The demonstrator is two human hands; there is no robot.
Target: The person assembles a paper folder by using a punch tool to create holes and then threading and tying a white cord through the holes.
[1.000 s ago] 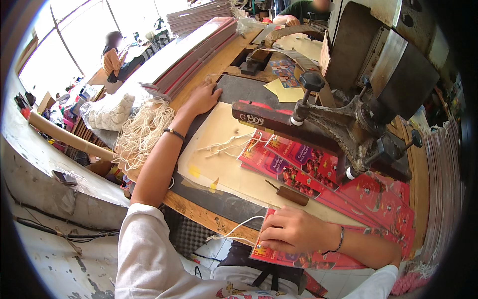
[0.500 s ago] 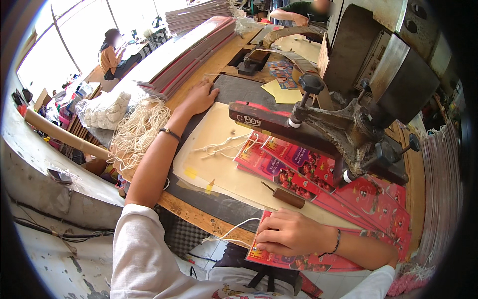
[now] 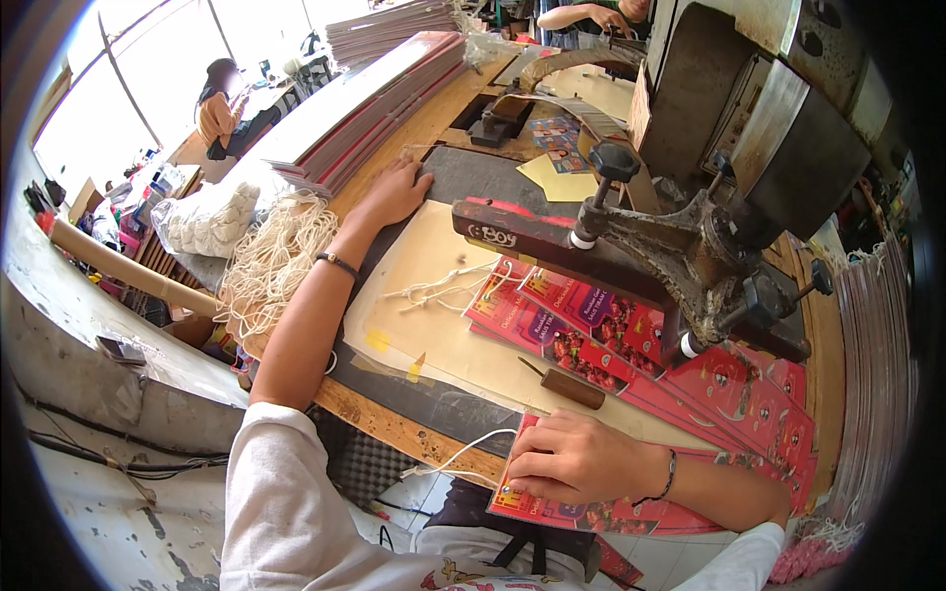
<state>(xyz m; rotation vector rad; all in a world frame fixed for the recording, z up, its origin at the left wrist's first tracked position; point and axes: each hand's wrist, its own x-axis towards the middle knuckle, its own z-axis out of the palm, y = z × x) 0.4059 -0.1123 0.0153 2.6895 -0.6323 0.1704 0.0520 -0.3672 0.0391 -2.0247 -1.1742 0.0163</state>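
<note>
My left hand (image 3: 396,191) lies with its fingers stretched out on the far left of the dark mat (image 3: 477,177), holding nothing. At the table's near edge, the fingers of my right hand (image 3: 564,459) are bent over a red printed card (image 3: 512,500) and rest on it. A white string (image 3: 463,453) trails left from that card's end. Just beyond my right hand, an awl with a brown handle (image 3: 574,389) lies on the cream sheet (image 3: 443,325). More red printed cards (image 3: 591,355) with knotted strings lie fanned out past it, partly under a dark metal press bar (image 3: 591,266).
A heap of white strings (image 3: 281,251) sits left of my left forearm. Behind it stands a long stack of printed sheets (image 3: 394,103). The press head (image 3: 714,246) overhangs the right side. One person (image 3: 222,113) sits near the windows; another (image 3: 591,18) is at the back.
Both of my hands have stayed in place, and so have the cards and awl. At the back, the other person's arms and body have shifted.
</note>
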